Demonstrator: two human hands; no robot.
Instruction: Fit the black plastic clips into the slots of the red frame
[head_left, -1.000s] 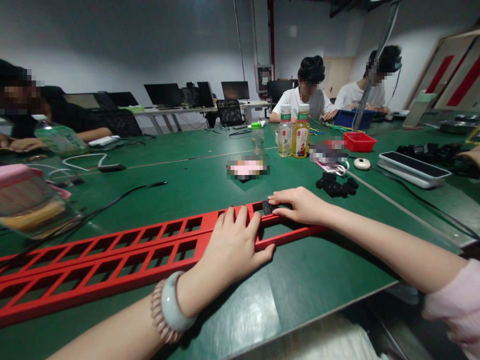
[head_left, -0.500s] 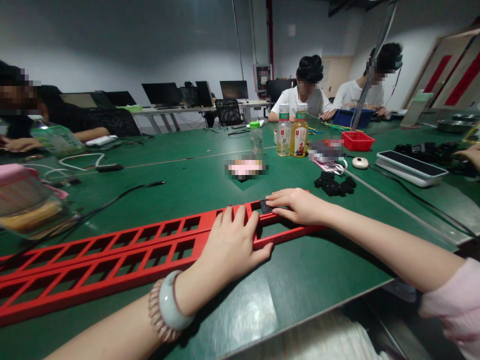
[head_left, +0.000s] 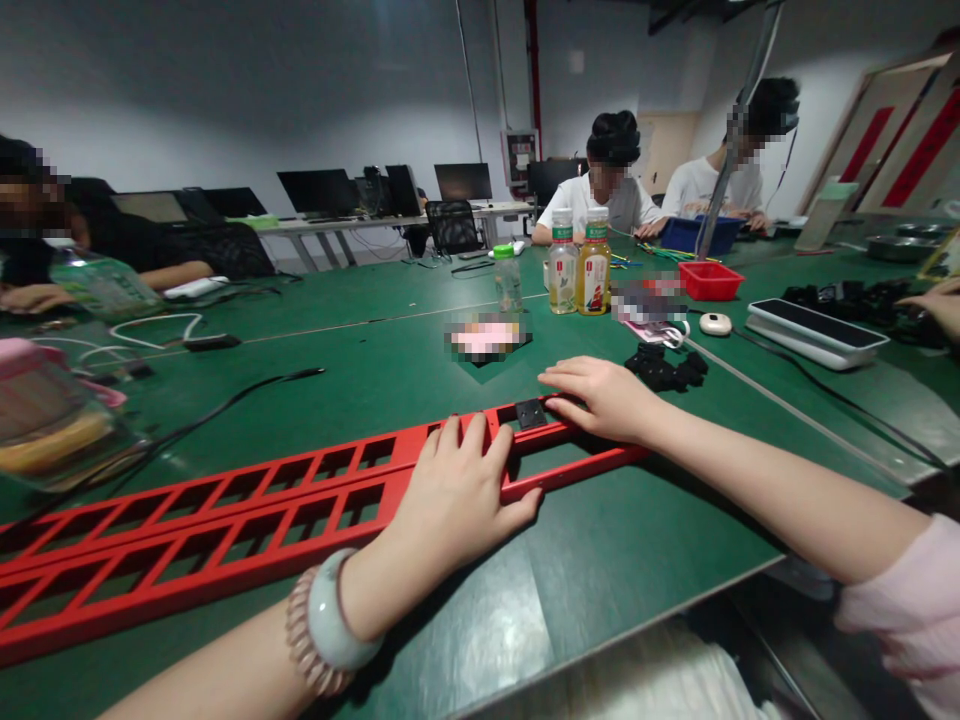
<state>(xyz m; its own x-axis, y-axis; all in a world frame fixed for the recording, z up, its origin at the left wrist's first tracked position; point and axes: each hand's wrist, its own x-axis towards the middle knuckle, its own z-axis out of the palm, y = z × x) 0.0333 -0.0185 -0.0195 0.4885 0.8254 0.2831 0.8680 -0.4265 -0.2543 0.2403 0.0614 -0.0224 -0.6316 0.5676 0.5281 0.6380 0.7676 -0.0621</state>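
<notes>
A long red slotted frame (head_left: 409,450) lies slantwise on the green table. Across it, toward its right part, rests my left hand (head_left: 456,498), palm down with the fingers spread and the thumb out over the near rail. One of the frame's far-row slots holds a small black square part (head_left: 531,413). My right hand (head_left: 611,398) is just right of that part, fingers stretched out over the frame's right end and thumb beside the black part. I see nothing held in either hand. The right end of the frame is hidden under my right hand.
Black linked pieces (head_left: 666,368) lie beyond my right hand. Two drink bottles (head_left: 594,270), a green-capped jar (head_left: 507,280) and a red bin (head_left: 710,281) stand farther back. A black cable (head_left: 255,385) and a pink-lidded container (head_left: 56,420) are at left. Other people sit around the table.
My right hand has drawn back to the right and lifted slightly, uncovering the black square part in its slot. My left hand stays on the frame. The view has shifted slightly.
</notes>
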